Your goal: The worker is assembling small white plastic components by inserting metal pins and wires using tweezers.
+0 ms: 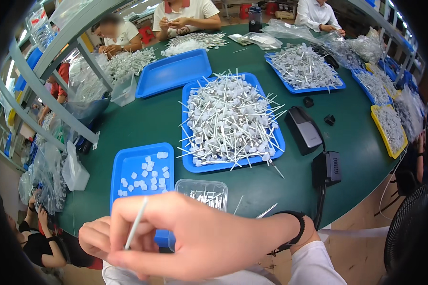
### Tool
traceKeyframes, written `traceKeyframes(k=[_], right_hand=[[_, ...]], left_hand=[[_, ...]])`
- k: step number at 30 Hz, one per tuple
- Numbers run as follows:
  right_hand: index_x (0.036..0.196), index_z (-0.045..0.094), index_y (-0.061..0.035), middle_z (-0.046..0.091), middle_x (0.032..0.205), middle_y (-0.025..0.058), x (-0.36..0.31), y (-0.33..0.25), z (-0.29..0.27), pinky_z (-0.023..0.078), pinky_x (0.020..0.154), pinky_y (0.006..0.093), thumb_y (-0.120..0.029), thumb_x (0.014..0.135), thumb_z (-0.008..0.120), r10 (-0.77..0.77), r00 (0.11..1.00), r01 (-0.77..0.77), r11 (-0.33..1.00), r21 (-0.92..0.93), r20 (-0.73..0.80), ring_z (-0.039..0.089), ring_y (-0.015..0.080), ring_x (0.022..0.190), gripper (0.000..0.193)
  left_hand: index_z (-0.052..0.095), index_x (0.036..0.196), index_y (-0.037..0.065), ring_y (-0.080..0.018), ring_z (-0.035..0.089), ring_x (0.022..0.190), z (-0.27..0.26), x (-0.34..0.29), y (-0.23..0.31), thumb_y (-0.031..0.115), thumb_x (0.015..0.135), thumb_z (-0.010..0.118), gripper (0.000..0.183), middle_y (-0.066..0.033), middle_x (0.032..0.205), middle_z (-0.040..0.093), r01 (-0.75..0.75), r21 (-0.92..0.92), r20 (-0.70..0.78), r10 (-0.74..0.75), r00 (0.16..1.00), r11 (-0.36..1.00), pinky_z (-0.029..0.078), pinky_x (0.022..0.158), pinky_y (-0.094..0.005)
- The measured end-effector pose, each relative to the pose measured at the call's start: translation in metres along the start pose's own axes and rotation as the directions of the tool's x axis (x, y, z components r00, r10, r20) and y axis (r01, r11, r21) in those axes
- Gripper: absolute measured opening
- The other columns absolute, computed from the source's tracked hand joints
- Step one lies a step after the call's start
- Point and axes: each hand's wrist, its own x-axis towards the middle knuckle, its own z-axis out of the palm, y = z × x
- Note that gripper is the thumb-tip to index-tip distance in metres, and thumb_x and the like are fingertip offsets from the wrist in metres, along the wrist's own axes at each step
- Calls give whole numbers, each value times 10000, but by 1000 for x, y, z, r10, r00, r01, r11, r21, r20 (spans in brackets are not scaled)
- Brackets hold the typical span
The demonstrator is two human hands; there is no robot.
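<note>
Around a green table (pixel 142 123) in a busy workroom, others are at it too, and front and centre a blue tray (pixel 204 169) is heaped with capped sticks. Here's the step in hand, by the look of it: a single white stick (pixel 137 223), worked up close, tilted above the smaller tray (pixel 128 164) of white caps (pixel 154 180). Next move calls for steady fingertips and a light pinch, I'd judge. The right hand (pixel 180 232) is closed narrow, stick between thumb and finger! The left hand (pixel 96 237) curls behind, mostly hidden; can't tell its grip.
</note>
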Motion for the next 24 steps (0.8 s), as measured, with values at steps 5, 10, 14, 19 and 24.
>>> traceKeyframes(k=[5, 10, 14, 19, 24], right_hand=[[849, 501, -5, 599, 707, 43, -2, -10, -39, 419, 569, 201, -95, 820, 554, -19, 967, -13, 992, -125, -254, 562, 69, 634, 108], [891, 520, 30, 600, 705, 106, 3, -12, -82, 446, 538, 258, -89, 768, 575, -234, 826, -158, 778, -608, -514, 573, 127, 630, 179], [986, 492, 70, 582, 780, 184, 0, 7, -104, 466, 606, 330, -24, 710, 569, -521, 788, -250, 218, -943, -329, 598, 267, 713, 301], [933, 493, 44, 577, 746, 163, -9, 11, -80, 449, 658, 364, 21, 637, 557, -349, 859, -484, -320, -814, -374, 589, 293, 717, 304], [755, 559, -18, 584, 680, 117, -10, 39, -11, 442, 617, 344, -4, 583, 592, 259, 955, -84, -239, -967, -147, 598, 266, 676, 176]], left_hand=[[455, 1063, -51, -167, 527, 843, 23, 27, 2, 101, 720, 596, 402, -126, 966, 545, 472, 426, -207, -425, 881, 772, 393, 779, -256], [512, 1026, -28, -266, 569, 831, 3, 51, 5, 5, 700, 589, 336, -170, 921, 561, 264, 809, 209, -678, 705, 525, 440, 748, -307], [552, 974, -11, -302, 559, 827, -6, 43, 23, 113, 717, 627, 295, -153, 908, 576, 147, 854, 347, -757, 553, 499, 448, 744, -341], [554, 979, 2, -306, 549, 840, -47, 2, 11, 108, 725, 613, 282, -158, 907, 555, 126, 899, 302, -803, 513, 419, 446, 737, -345], [547, 969, -1, -306, 538, 785, -59, -39, 13, 85, 725, 603, 264, -155, 885, 507, 281, 939, 23, -851, 525, 199, 444, 706, -352]])
